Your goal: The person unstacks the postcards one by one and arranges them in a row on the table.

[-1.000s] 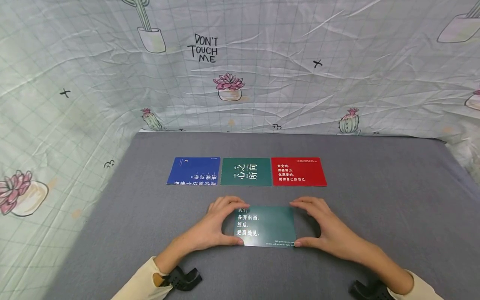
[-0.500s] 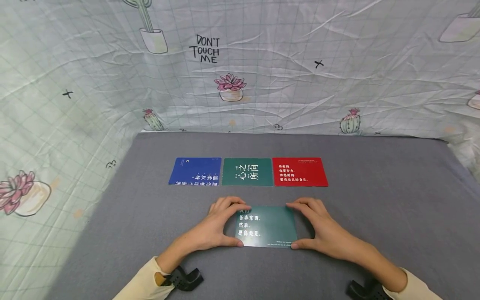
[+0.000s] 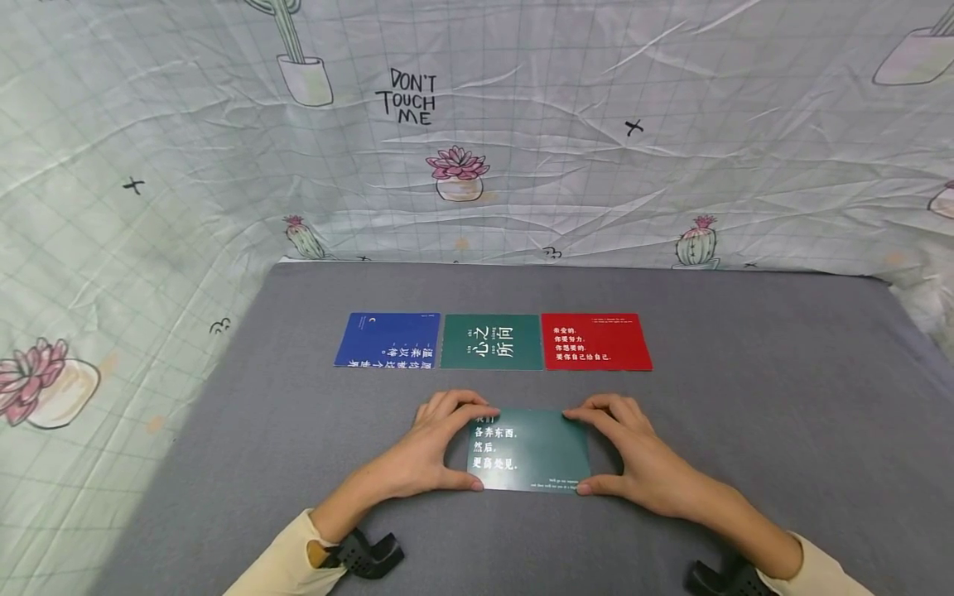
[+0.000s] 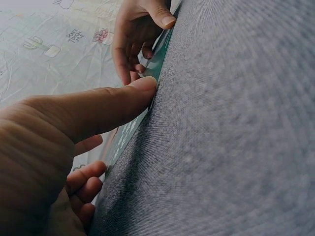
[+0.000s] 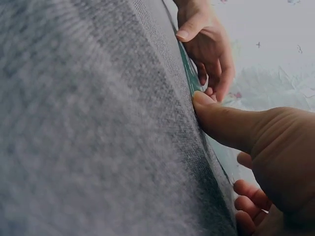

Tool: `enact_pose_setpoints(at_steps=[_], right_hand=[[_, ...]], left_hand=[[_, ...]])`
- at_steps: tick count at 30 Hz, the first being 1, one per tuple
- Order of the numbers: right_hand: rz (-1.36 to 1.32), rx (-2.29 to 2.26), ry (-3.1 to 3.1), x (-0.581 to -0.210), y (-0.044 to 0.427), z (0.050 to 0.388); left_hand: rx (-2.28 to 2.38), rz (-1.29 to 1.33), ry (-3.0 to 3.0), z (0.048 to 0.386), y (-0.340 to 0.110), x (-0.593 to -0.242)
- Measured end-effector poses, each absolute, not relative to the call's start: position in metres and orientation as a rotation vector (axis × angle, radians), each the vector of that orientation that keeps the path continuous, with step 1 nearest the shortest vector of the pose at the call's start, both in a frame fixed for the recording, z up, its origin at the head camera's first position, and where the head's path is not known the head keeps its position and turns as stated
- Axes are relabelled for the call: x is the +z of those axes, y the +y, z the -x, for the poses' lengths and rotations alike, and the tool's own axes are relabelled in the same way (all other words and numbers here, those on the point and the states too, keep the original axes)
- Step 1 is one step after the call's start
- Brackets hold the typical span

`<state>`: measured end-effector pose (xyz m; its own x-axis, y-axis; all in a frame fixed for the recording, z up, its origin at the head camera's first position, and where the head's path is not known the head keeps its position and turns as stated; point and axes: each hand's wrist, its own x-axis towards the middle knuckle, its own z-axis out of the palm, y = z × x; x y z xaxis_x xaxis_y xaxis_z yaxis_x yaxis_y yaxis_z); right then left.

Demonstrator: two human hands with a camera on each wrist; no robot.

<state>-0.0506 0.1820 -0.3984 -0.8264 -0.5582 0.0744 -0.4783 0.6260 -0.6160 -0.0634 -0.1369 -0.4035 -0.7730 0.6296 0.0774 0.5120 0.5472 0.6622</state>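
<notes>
A green card (image 3: 531, 447) with white writing lies on the grey cloth near the person, in the middle of the head view. At its left end the left hand (image 3: 436, 447) spans it, thumb at the near edge and index finger at the far edge. The right hand (image 3: 639, 459) holds the right end likewise, its fingertips over the corners. In the left wrist view, the left thumb (image 4: 143, 84) presses the near edge of the card. From the right wrist, the right thumb (image 5: 204, 100) is seen on that same edge.
Beyond the hands, a blue card (image 3: 387, 339), a second green card (image 3: 456, 341) and a red card (image 3: 596, 339) lie side by side in a row. Grey cloth (image 3: 760, 397) covers the table. A printed curtain (image 3: 551, 182) hangs behind and at the left.
The right hand has slid slightly left, so its fingertips lie further over the card's right corners. The left hand and the card look nearly unmoved; the row of cards is the same.
</notes>
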Motion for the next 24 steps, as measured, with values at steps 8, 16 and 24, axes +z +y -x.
enact_pose_setpoints(at_steps=[8,16,24], right_hand=[[0.963,-0.952,2.745,-0.3993,0.1824,0.0509],[0.983,-0.953,2.738,-0.3982,0.1824,0.0502],[0.99,-0.982,2.726,-0.4013,0.1833,0.051]], left_hand=[[1.023,-0.969,2.601,0.0628,-0.137,-0.4018],[1.069,-0.99,2.59,0.0624,-0.1379,-0.4022],[1.084,-1.057,2.58,0.0607,-0.138,-0.4039]])
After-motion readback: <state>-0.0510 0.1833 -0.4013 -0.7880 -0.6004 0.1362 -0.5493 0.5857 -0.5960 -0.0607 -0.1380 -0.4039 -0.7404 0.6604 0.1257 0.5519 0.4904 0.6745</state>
